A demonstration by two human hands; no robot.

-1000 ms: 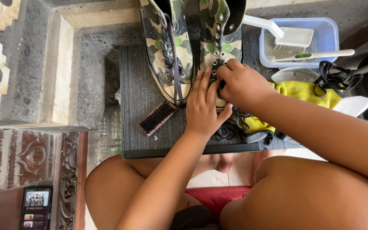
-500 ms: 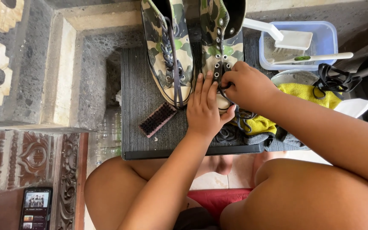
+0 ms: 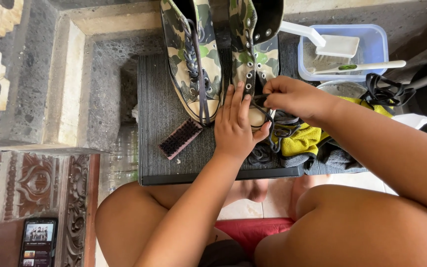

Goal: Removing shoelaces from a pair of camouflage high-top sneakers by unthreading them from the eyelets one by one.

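Two camouflage high-top shoes stand side by side on a dark ribbed mat [image 3: 161, 143]. The left shoe [image 3: 193, 54] is laced. My left hand [image 3: 235, 126] lies flat on the toe of the right shoe [image 3: 253, 44], fingers spread. My right hand [image 3: 292, 96] pinches the dark shoelace [image 3: 277, 131] at the lower eyelets of that right shoe. The rest of the lace trails in loops over a yellow cloth [image 3: 302, 141].
A small pink-backed brush [image 3: 180, 138] lies on the mat left of my hands. A blue plastic tub [image 3: 379, 49] with a white brush and a toothbrush stands at the back right. A phone [image 3: 36, 242] lies on the carved wood at lower left. My bare knees fill the foreground.
My right hand has shifted slightly along the lace at the right shoe's eyelets. My left hand stays pressed on the toe.
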